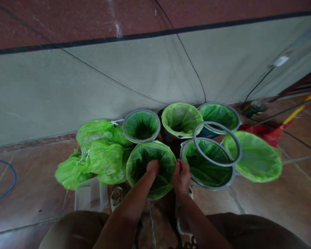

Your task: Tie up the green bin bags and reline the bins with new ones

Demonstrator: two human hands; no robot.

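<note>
In front of me stands a bin lined with a green bin liner (136, 162), its edge folded out over the rim. My left hand (152, 167) reaches down inside the liner, with its fingers mostly hidden. At the right side of the rim, my right hand (181, 174) is closed with fingers curled, pinching the liner's edge. Right of it is another lined bin with a grey ring (229, 181) around its mouth. A loose grey ring (197, 143) rests tilted across that bin.
Behind are lined bins: one grey-rimmed (141, 126), one with a folded-over liner (181, 119), another grey-rimmed (219, 116). Tied green bags (106, 162) and a clear plastic container (89, 195) lie left. A green-lined opening (256, 157) and red broom (272, 135) are right.
</note>
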